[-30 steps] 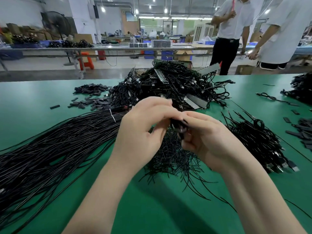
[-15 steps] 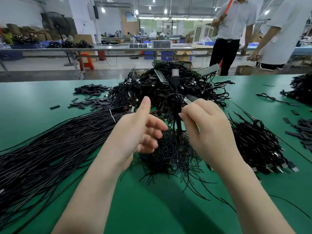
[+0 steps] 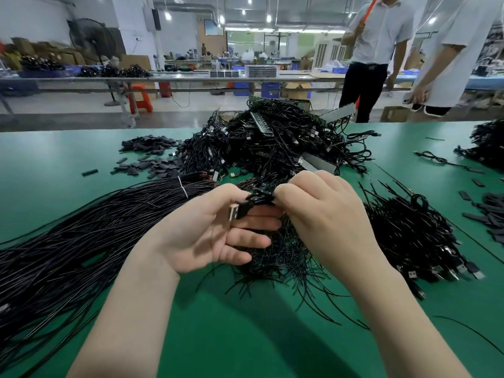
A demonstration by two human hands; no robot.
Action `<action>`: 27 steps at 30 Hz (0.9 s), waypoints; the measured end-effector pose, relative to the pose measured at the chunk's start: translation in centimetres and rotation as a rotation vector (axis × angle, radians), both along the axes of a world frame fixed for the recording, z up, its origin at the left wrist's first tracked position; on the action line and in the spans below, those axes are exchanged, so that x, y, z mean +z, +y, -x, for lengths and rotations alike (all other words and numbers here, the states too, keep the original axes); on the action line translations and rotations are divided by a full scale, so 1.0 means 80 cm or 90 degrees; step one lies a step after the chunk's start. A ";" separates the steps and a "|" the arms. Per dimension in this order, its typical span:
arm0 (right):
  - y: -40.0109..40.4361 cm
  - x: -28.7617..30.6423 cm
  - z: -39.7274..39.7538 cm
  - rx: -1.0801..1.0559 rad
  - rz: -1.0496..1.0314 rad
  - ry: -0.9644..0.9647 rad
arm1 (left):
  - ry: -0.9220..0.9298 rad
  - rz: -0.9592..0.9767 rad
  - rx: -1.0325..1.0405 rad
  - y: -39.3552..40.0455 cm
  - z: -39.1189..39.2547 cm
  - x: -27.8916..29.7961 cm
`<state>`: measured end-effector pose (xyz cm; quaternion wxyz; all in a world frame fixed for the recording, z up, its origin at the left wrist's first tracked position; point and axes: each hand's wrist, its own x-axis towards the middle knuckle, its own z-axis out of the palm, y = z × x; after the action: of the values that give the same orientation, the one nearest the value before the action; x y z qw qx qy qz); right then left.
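A black USB cable [image 3: 246, 205], coiled into a small bundle with its metal plug pointing left, is held above the green table [image 3: 54, 159]. My right hand [image 3: 324, 216] pinches the coiled part with curled fingers. My left hand [image 3: 207, 230] lies palm up under the plug, its fingers relaxed and nearly straight, and the plug rests against them. Below the hands is a loose heap of thin black ties [image 3: 283, 257].
A long bundle of black wires [image 3: 81, 236] lies at the left. A large tangle of cables [image 3: 272, 143] sits behind the hands, finished coiled cables [image 3: 414, 236] at the right, and flat black pieces [image 3: 152, 159] at the back left. Two people stand beyond the table.
The cable stood upright in my right hand half a second ago; now it is lowered and turned sideways, plug to the left. My left hand has opened, palm up, beneath it.
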<state>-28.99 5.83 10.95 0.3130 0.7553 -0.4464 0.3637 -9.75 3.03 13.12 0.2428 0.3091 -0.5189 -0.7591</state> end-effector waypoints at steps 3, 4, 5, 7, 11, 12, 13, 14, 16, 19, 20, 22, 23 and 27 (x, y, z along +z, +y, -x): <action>0.001 0.003 -0.001 0.028 -0.056 -0.036 | 0.010 0.008 0.037 0.003 0.005 -0.002; 0.001 0.004 -0.001 0.030 -0.087 -0.067 | 0.011 0.028 0.057 0.005 0.010 -0.003; 0.002 0.005 -0.003 0.036 -0.126 -0.111 | 0.005 0.068 0.074 0.007 0.015 -0.004; 0.004 0.006 -0.003 0.084 -0.211 -0.211 | -0.032 0.201 0.114 0.011 0.026 -0.007; 0.008 0.009 0.004 0.182 -0.353 -0.381 | -0.200 0.610 0.218 0.012 0.031 -0.013; 0.010 0.010 0.004 0.224 -0.427 -0.463 | -0.243 0.704 0.256 0.012 0.031 -0.014; 0.011 0.011 0.004 0.256 -0.490 -0.544 | -0.270 0.769 0.300 0.012 0.031 -0.013; 0.012 0.011 0.002 0.277 -0.530 -0.607 | -0.280 0.796 0.337 0.013 0.033 -0.012; 0.011 0.010 -0.006 0.286 -0.532 -0.665 | -0.263 0.757 0.381 0.018 0.038 -0.010; 0.009 0.005 -0.019 0.283 -0.470 -0.691 | -0.237 0.693 0.430 0.020 0.045 -0.011; 0.009 0.003 -0.021 0.270 -0.440 -0.690 | -0.224 0.673 0.437 0.020 0.045 -0.012; 0.006 -0.002 -0.024 0.252 -0.390 -0.709 | -0.202 0.615 0.403 0.020 0.045 -0.013; 0.004 -0.004 -0.025 0.264 -0.380 -0.742 | -0.195 0.580 0.368 0.020 0.045 -0.014; -0.001 0.001 0.000 0.295 -0.345 -0.886 | -0.190 0.548 0.338 0.019 0.044 -0.017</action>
<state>-28.96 5.74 11.00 -0.3180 0.4775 -0.4440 0.6883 -13.31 4.51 11.79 0.4551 0.4067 -0.7165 -0.3377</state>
